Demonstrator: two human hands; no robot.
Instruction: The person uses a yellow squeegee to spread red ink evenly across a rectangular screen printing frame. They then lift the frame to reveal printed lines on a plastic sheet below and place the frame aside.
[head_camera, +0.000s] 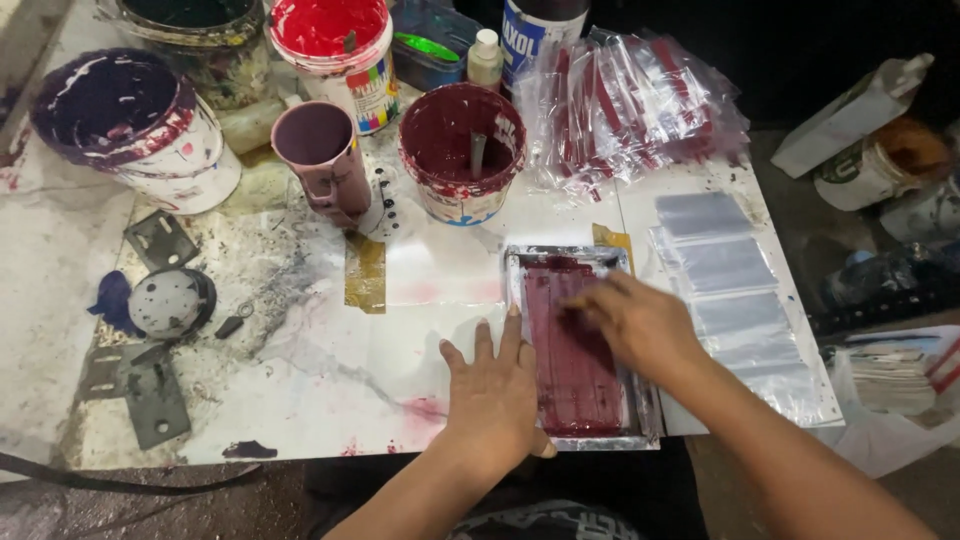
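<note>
Frame (580, 345) with dark red ink was set flat near front edge of table (300, 350). Left hand (495, 390) was laid open, palm down, against frame's left rim, nothing gripped. Right hand (640, 325) was pressed over ink, fingers curled; anything held beneath could not be told. Clear bags (730, 290) were lined up just right of frame. 1 ink tub (462, 150) was stood behind.

Bare forearms, no sleeves, left hand (492, 392) & right hand (642, 325) w/o gloves, rings.
</note>
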